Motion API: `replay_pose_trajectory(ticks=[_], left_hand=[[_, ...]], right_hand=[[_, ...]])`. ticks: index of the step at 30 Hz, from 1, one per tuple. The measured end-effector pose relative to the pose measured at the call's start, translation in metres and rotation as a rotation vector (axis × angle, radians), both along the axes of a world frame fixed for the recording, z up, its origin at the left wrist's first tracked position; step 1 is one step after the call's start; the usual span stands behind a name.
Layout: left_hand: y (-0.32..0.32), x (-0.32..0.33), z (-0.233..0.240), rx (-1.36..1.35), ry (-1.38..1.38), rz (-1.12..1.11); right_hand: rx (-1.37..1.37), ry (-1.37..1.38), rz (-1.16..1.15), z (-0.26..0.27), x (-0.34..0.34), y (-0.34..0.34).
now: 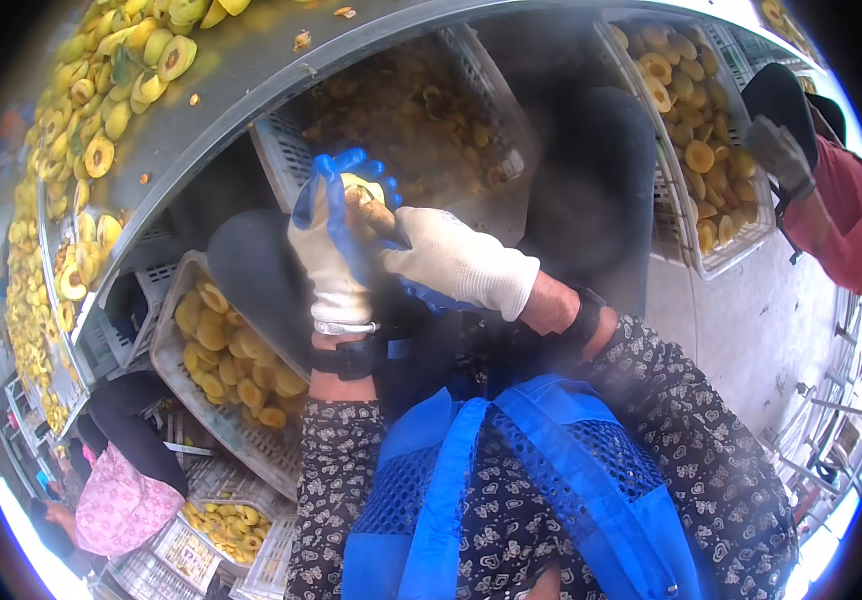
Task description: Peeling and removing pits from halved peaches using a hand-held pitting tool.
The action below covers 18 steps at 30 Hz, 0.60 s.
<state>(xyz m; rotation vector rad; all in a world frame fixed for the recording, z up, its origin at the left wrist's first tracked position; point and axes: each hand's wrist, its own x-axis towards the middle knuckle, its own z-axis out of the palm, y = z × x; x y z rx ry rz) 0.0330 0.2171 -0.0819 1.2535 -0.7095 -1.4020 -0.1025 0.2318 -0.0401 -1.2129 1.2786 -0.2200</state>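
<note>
My left hand (337, 232), in a white knit glove with blue-coated palm and fingers, holds a piece of yellow stone fruit (362, 186) up before my knees. Close against it is my right hand (453, 255), gloved the same way, with its fingers curled toward the fruit. Something brownish shows between the two hands; whether it is a fruit stone or a bare fingertip is unclear. The right palm faces away, so anything inside that grip is hidden. Just beyond the hands sits a plastic crate (273, 154) with brownish-yellow fruit pieces (416, 105) in it, blurred by haze.
A metal worktable (243, 90) curves along the upper left, bearing a heap of halved fruit (112, 97). Crates of fruit halves stand at my left (176, 315) and right (690, 251). Other people sit nearby, one in a pink patterned garment (127, 499), another in red (840, 214).
</note>
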Motion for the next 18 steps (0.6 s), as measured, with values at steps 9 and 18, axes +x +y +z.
replay_pose_trajectory(ticks=[9, 18], left_hand=[[-0.008, 0.005, -0.002, 0.075, -0.083, -0.378], [-0.014, 0.004, -0.005, 0.238, -0.014, -0.557]], right_hand=[[0.443, -0.557, -0.171, -0.022, -0.030, 0.013], [0.663, -0.682, -0.205, -0.028, -0.040, 0.025]])
